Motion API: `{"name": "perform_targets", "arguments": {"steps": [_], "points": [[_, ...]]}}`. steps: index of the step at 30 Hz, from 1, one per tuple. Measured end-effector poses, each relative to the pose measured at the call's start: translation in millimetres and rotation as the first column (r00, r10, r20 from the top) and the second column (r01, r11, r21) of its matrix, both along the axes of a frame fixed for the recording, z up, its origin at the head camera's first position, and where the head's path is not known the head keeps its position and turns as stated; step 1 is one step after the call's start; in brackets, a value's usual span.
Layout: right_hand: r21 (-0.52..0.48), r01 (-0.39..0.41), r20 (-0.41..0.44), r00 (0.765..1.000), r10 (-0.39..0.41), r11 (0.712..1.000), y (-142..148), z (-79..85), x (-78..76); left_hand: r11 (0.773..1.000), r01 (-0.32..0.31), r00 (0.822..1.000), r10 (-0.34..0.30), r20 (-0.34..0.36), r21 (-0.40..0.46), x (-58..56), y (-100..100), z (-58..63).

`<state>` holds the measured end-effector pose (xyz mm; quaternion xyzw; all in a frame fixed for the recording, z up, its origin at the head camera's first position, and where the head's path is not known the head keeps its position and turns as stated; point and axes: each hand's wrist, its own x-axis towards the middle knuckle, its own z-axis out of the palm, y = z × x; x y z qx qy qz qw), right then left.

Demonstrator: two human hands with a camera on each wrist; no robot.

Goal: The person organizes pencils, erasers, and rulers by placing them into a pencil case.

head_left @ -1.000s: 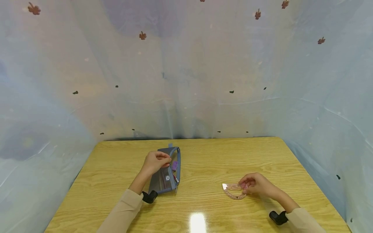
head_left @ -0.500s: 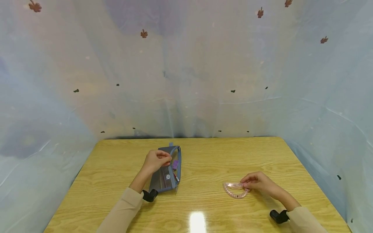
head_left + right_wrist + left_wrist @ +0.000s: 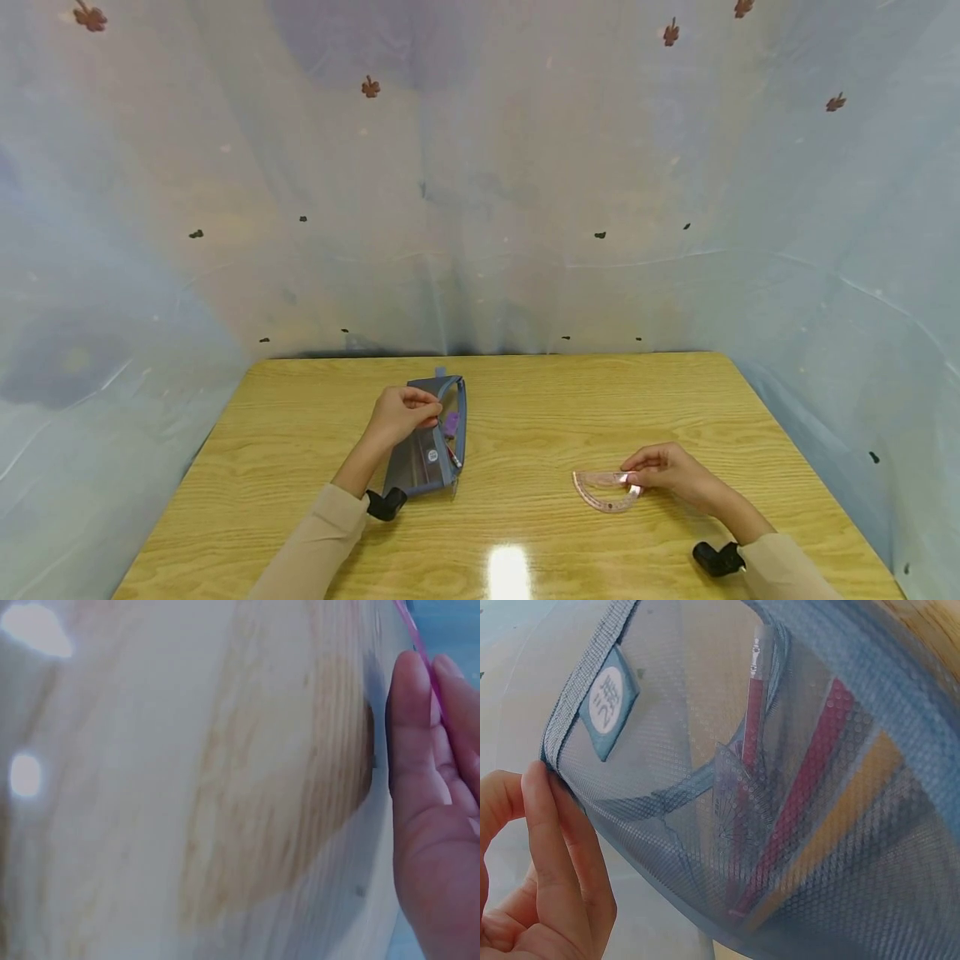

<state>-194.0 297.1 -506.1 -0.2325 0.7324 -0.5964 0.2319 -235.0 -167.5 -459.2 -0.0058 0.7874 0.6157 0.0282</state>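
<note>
On the left half of the table lies a blue-grey mesh pencil case [image 3: 412, 467], its zip opening facing right. My left hand [image 3: 397, 418] pinches the upper edge of that opening between thumb and fingers. Through the mesh, the left wrist view shows a red pencil [image 3: 754, 712] with a metal-banded end, a clear set square [image 3: 735, 799], and red and yellow sticks. A purple item [image 3: 451, 424] shows in the opening. Over the right half, my right hand [image 3: 671, 479] pinches a clear pinkish protractor [image 3: 602, 505] by its right end; only its thin pink edge [image 3: 422, 652] appears in the right wrist view.
The wooden table [image 3: 525, 433] runs back to a pale patterned curtain [image 3: 480, 208], which hangs behind it and on both sides. A bright light reflection [image 3: 509, 571] lies near the front. Black wrist cameras [image 3: 387, 505] sit at both cuffs.
The right hand has shifted slightly right, and its fingers have moved toward the protractor's right end, baring more of it. The left hand keeps its hold on the pencil case.
</note>
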Motion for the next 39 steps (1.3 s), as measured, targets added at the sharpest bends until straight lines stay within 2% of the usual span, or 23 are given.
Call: {"name": "perform_targets", "arguments": {"steps": [10,18,39], "points": [[-0.067,0.019,0.037,0.999,-0.016,0.998,-5,-5.5,-2.3,1.0,0.002,1.0,-0.002,0.008,0.012,0.7,-2,-1.2],[-0.068,0.043,0.052,0.998,-0.04,0.997,-15,-3.9,-3.5,1.0,-0.005,1.0,0.005,0.006,0.012,-0.1,-2,-3.9],[-0.168,0.081,0.062,0.996,-0.072,0.982,-36,-7.2,-16.0,1.0,0.0,1.0,-0.001,0.015,0.026,1.8,-1,0.4]]}}
